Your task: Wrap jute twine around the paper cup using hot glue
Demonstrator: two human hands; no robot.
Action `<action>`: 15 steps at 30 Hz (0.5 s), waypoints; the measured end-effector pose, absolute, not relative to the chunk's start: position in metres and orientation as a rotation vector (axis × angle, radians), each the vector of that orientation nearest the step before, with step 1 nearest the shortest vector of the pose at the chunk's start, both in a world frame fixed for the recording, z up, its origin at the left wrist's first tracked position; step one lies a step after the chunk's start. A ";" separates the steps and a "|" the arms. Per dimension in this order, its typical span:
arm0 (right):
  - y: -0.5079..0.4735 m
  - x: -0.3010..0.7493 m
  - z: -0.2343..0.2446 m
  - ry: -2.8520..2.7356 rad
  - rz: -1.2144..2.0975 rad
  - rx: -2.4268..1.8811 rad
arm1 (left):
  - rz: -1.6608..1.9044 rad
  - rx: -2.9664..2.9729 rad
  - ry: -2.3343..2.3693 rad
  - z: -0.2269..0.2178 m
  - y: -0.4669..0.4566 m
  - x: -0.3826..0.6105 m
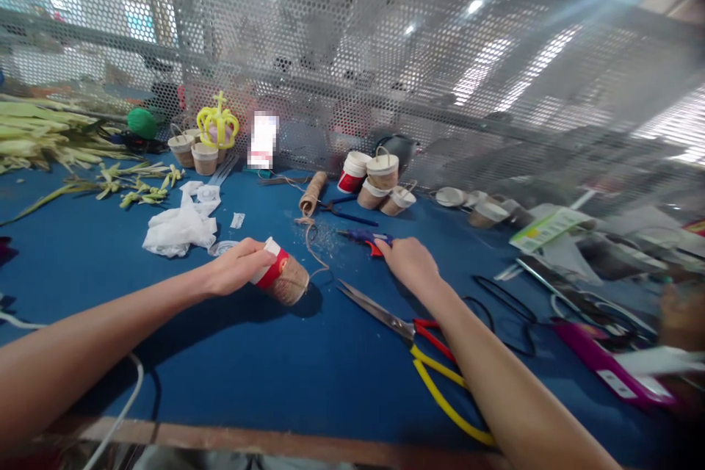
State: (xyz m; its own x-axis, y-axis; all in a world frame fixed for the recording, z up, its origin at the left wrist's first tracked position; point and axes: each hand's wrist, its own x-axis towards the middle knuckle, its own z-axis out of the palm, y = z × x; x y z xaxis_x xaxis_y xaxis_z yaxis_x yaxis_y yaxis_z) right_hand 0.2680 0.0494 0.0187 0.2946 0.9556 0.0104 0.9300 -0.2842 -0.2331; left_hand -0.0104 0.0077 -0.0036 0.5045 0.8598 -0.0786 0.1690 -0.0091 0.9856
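Note:
My left hand (242, 264) is closed on a paper cup (283, 275), tilted on its side, with a red band near the rim and brown twine wrapped round its lower part. A loose strand of twine (316, 257) trails from near the cup towards a twine roll (313, 194). To the right, my right hand (410, 261) is closed round a blue hot glue gun (363, 236) with a red trigger, its nozzle pointing left. Below the glue gun lie scissors (385, 312) with red and yellow handles, partly hidden under my right forearm.
Several twine-covered cups (382, 172) stand at the back, near pliers (352, 215). White crumpled plastic (181, 224) and pale husks (44, 132) lie left. At right are a purple power strip (606, 363) and black cable (507, 308). A perforated metal screen (330, 51) closes the back.

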 end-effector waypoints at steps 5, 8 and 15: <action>0.001 0.224 0.044 -1.946 0.295 -2.068 | 0.819 1.363 0.990 -0.002 0.008 -0.007; -0.027 0.197 0.042 -1.974 1.132 -1.683 | 0.906 1.305 0.987 -0.002 0.008 -0.005; -0.026 0.167 0.009 -0.931 1.755 -1.101 | 1.057 1.220 0.936 0.003 0.004 -0.003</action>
